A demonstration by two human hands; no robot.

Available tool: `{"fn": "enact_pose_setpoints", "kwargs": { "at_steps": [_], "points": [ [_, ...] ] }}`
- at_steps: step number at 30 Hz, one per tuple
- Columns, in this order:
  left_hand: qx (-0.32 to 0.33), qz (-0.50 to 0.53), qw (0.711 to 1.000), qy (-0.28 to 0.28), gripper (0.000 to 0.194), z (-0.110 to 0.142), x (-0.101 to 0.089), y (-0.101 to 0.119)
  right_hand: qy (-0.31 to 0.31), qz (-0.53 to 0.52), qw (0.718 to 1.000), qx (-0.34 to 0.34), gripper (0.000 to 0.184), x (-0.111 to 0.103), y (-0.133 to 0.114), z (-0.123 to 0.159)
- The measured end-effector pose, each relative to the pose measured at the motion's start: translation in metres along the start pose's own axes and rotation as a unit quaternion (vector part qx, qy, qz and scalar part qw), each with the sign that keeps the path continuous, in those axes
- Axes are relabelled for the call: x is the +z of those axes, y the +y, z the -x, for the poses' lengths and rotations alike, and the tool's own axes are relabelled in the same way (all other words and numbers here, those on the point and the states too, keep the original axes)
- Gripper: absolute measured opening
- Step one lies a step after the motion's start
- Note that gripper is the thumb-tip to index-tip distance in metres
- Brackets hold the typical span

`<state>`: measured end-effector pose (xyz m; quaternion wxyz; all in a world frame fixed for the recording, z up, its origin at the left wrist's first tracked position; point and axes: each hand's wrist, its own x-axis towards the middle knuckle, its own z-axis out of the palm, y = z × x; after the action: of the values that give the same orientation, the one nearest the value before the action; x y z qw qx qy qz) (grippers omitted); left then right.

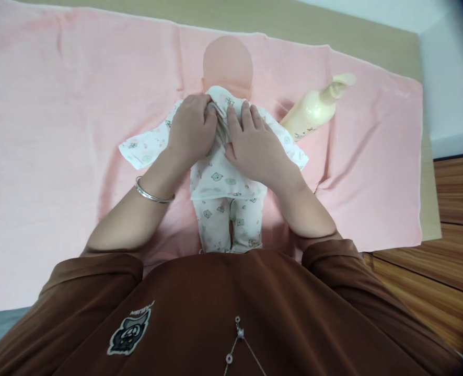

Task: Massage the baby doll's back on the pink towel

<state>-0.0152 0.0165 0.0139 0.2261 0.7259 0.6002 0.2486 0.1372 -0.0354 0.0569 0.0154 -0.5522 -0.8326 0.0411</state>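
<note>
A baby doll (227, 60) lies on its back on a pink towel (59, 130), dressed in a white printed top (216, 180) and matching trousers (231, 219). My left hand (190, 130), with a silver bangle on its wrist, is closed on the cloth of the top at the doll's chest near the collar. My right hand (255, 143) lies on the chest beside it, fingers stretched toward the collar and pressing on the cloth. The doll's arms are hidden inside the spread sleeves.
A cream pump bottle (313, 109) lies on its side on the towel just right of the doll's shoulder. The towel covers a wooden table (429, 177); a wood floor shows at the right. My brown shirt fills the bottom of the view.
</note>
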Motion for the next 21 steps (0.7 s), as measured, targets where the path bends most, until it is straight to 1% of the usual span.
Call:
{"fn": "enact_pose_setpoints", "kwargs": {
  "at_steps": [2,6,8,10,12,13,16,17,19,21],
  "points": [
    [-0.006,-0.007,1.0,0.001,0.048,0.002,0.002,0.001,0.001,-0.02,1.0,0.005,0.06,-0.002,0.003,-0.002],
    [0.018,-0.02,1.0,0.003,0.06,0.018,0.005,0.009,0.039,-0.07,0.995,0.061,0.042,0.009,0.024,-0.023],
    [0.032,-0.02,0.999,-0.014,0.062,0.026,0.005,0.013,0.047,-0.084,0.992,0.086,0.042,0.016,0.033,-0.033],
    [0.044,-0.025,0.998,-0.034,0.065,0.028,0.002,0.015,0.046,-0.082,0.99,0.107,0.044,0.021,0.036,-0.038],
    [0.059,-0.03,0.997,-0.048,0.068,0.025,-0.002,0.013,0.046,-0.064,0.99,0.118,0.047,0.022,0.031,-0.035],
    [0.061,-0.029,0.996,-0.051,0.066,0.021,-0.004,0.012,0.044,-0.052,0.991,0.116,0.049,0.022,0.025,-0.031],
    [0.03,-0.007,0.998,-0.046,0.048,0.005,-0.009,0.002,0.036,-0.025,0.996,0.083,0.062,0.019,0.003,-0.017],
    [0.012,-0.001,0.999,-0.043,0.044,0.0,-0.009,-0.002,0.036,-0.029,0.996,0.071,0.064,0.019,-0.003,-0.014],
    [-0.012,0.005,0.999,-0.033,0.045,-0.006,-0.008,-0.009,0.042,-0.06,0.995,0.061,0.063,0.02,-0.009,-0.011],
    [-0.007,-0.006,1.0,-0.018,0.05,-0.006,-0.005,-0.01,0.046,-0.098,0.992,0.072,0.061,0.023,-0.005,-0.016]
  ]
}}
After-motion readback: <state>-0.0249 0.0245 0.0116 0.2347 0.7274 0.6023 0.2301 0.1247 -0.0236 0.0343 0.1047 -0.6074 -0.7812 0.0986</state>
